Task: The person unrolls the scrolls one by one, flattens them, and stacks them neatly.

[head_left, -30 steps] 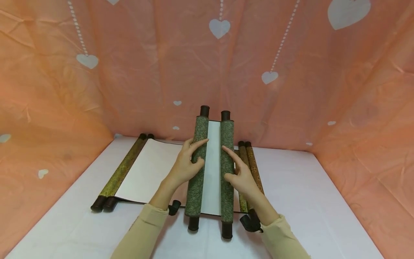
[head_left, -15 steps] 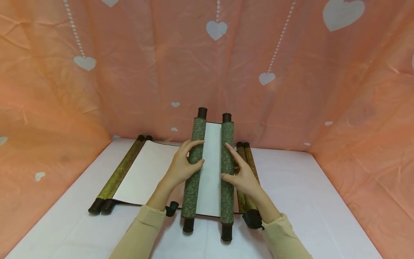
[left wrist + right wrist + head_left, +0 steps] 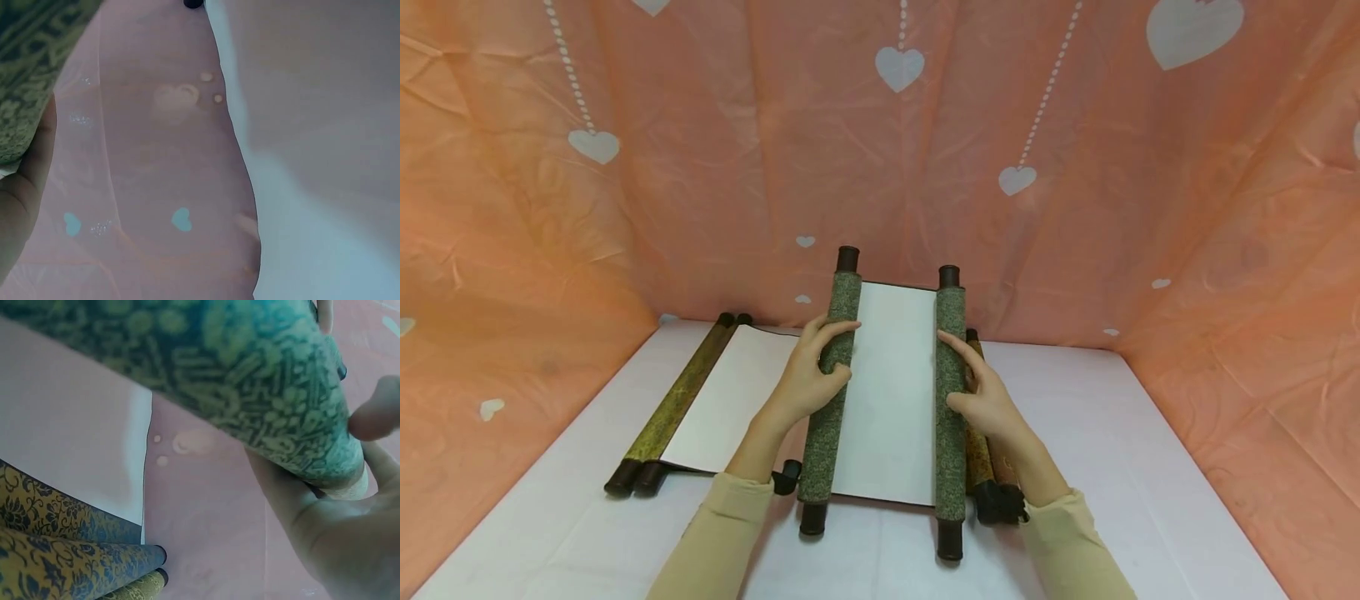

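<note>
A hanging scroll with dark green patterned backing is partly unrolled, held above the table. Its white paper (image 3: 887, 392) stretches between two rolls with dark knobs. My left hand (image 3: 801, 379) grips the left roll (image 3: 826, 442), the thumb in front and the index finger along the upper side. Around the right roll (image 3: 951, 475) my right hand (image 3: 992, 404) is curled, thumb on the near face. In the right wrist view this roll (image 3: 262, 394) lies between thumb and fingers. The left wrist view catches only part of the left roll (image 3: 28, 81) and of the hand.
Beneath, on the white table (image 3: 1112, 467), lies another opened scroll with white paper (image 3: 733, 400) and gold-patterned rolls (image 3: 673, 404) at the left. More gold-patterned rolls (image 3: 75, 562) lie at the right, partly hidden by my arm. An orange heart-printed cloth (image 3: 715, 167) encloses the table.
My hands have moved apart, the left one leftward and the right one rightward. The two green rolls stand farther from each other, and a wider strip of white paper shows.
</note>
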`<action>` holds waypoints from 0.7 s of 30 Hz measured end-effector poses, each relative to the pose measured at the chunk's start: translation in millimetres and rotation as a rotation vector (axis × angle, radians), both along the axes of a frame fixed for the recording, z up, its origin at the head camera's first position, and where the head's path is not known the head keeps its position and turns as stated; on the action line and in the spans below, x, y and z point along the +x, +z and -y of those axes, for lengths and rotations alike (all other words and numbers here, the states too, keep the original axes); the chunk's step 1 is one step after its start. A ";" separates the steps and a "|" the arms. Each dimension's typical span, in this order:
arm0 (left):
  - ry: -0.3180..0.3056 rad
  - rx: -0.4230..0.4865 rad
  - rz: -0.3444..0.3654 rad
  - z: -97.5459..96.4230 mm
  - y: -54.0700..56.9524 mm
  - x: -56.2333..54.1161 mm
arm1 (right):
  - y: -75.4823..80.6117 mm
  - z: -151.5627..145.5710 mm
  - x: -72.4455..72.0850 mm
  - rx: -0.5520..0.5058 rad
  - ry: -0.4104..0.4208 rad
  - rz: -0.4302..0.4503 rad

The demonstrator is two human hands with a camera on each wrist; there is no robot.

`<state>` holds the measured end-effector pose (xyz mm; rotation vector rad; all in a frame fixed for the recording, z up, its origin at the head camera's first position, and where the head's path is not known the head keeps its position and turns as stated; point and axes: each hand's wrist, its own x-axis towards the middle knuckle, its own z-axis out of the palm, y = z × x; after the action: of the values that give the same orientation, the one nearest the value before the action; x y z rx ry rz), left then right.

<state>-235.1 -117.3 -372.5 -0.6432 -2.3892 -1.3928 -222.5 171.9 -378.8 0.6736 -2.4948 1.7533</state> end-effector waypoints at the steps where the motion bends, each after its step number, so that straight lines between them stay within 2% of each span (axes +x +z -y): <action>1: -0.007 -0.001 -0.004 0.6 0.2 0.0 | 0.2 -0.7 -0.4 -0.005 -0.001 0.012; 4: -0.013 -0.006 -0.012 1.8 0.0 -0.5 | -0.1 -1.4 -1.5 -0.010 0.006 0.003; 9: 0.000 -0.023 -0.002 3.4 0.3 -1.8 | -3.1 0.2 -2.0 -0.015 0.011 -0.064; 15: 0.007 -0.033 -0.012 9.4 2.6 -2.1 | -5.0 -0.2 -4.0 0.027 -0.055 -0.107; 17: 0.008 -0.028 -0.020 12.6 4.1 -1.8 | -4.0 -2.9 -4.2 0.041 -0.079 -0.107; 21: -0.001 -0.024 -0.038 20.0 6.7 -1.5 | -0.5 -9.8 -3.6 0.001 -0.077 -0.063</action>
<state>-236.6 -137.3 -365.8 -0.6712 -2.3801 -1.3417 -226.1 181.7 -379.4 0.6136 -2.4461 1.6778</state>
